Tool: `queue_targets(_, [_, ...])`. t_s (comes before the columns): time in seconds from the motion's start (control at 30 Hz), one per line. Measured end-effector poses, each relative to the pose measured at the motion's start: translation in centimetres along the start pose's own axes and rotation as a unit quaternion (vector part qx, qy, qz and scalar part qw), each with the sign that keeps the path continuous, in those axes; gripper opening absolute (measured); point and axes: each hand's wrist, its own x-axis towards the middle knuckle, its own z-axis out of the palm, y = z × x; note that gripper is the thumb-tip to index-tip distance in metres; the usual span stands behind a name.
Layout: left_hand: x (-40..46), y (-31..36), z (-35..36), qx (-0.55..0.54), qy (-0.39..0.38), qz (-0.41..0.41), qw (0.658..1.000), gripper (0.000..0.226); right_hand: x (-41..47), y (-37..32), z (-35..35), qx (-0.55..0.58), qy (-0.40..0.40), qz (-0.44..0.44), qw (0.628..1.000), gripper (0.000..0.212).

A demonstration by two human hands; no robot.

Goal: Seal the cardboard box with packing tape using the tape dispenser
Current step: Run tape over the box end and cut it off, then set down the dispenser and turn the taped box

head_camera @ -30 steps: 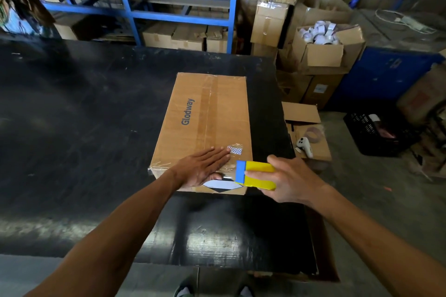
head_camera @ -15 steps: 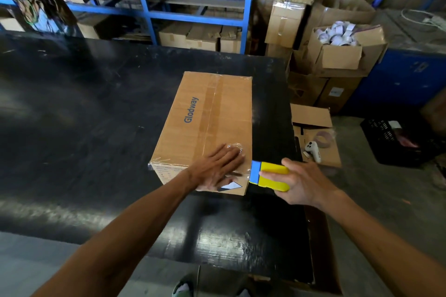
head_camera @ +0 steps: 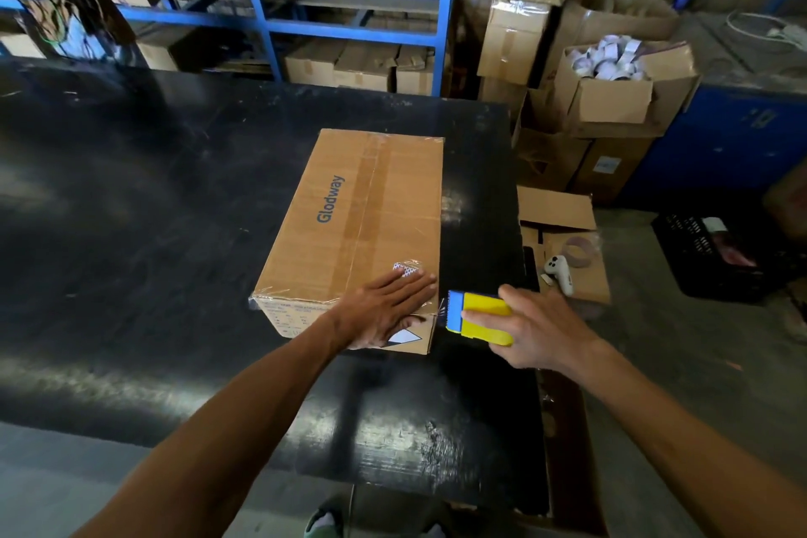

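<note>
A closed cardboard box (head_camera: 353,227) printed "Glodway" is seen lying on a black table (head_camera: 131,232), toward the table's right edge, with clear packing tape (head_camera: 371,188) run along its top seam. The left hand (head_camera: 384,310) is laid flat, fingers stretched out and together, on the near right corner of the box top, pressing on glossy tape there; nothing is gripped by it. A small patterned label (head_camera: 404,270) is partly covered by its fingertips. The yellow and blue tape dispenser (head_camera: 478,317) is held in the right hand (head_camera: 537,328), whose fingers are curled around the yellow body. The blue serrated end is pointed at the box's near right corner, just beside it; whether it touches cannot be told. Beyond the table, an open carton (head_camera: 611,100) filled with white tape rolls is stacked on other cartons, and a white controller (head_camera: 559,273) is lying on flattened cardboard on the floor.
</note>
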Motion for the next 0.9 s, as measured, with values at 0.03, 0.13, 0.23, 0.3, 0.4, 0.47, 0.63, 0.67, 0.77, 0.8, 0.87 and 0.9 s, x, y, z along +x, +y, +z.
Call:
queue_targets(0.03, [0.0,0.1,0.0,-0.003,-0.001,0.000,1.000,0.062,0.5,-0.6,0.5,-0.008,-0.003,0.011,1.000,0.062])
queue_targets(0.13, [-0.1,0.1,0.0,-0.003,-0.007,-0.002,1.000,0.061,0.9,-2.3,1.3,-0.020,0.009,0.024,0.999,0.062])
queue_targets(0.23, [0.1,0.2,-0.3,-0.014,-0.004,-0.007,1.000,0.061,0.6,-3.5,1.8,-0.036,0.044,0.028,0.998,0.057])
queue_targets(0.3, [0.0,0.3,-0.5,-0.021,-0.010,-0.010,1.000,0.061,0.5,-4.6,2.3,-0.047,0.044,0.045,0.997,0.052])
queue_targets(0.4, [0.2,0.5,-0.6,-0.022,-0.013,-0.009,1.000,0.060,0.7,-6.7,3.7,-0.064,0.003,0.077,0.995,0.044])
queue_targets(0.47, [0.1,0.5,-0.4,-0.020,-0.008,-0.017,1.000,0.059,0.8,-7.7,4.6,-0.043,-0.015,0.102,0.994,0.048])
queue_targets(0.63, [0.8,0.9,-1.1,0.005,-0.021,0.002,1.000,0.059,0.6,-6.3,4.4,0.000,-0.005,0.168,0.986,0.057])
queue_targets(0.67, [1.0,1.0,-1.2,0.015,-0.033,0.011,0.999,0.060,0.6,-5.7,4.0,0.023,-0.020,0.197,0.980,0.055])
queue_targets(0.77, [1.9,1.5,-1.4,-0.006,-0.021,-0.008,1.000,0.050,0.2,-4.2,3.4,0.138,-0.026,0.320,0.937,0.051])
queue_targets(0.8, [2.1,1.9,-1.3,-0.021,-0.005,-0.020,1.000,0.041,-0.1,-3.8,3.2,0.198,-0.033,0.366,0.909,0.050])
queue_targets(0.87, [2.3,2.5,-1.1,-0.037,0.012,-0.038,0.999,0.027,-0.6,-3.2,3.4,0.328,-0.022,0.431,0.840,0.047])
queue_targets(0.9, [2.4,2.8,-1.1,-0.041,0.014,-0.044,0.998,0.027,-0.8,-2.8,3.8,0.381,-0.017,0.460,0.802,0.048])
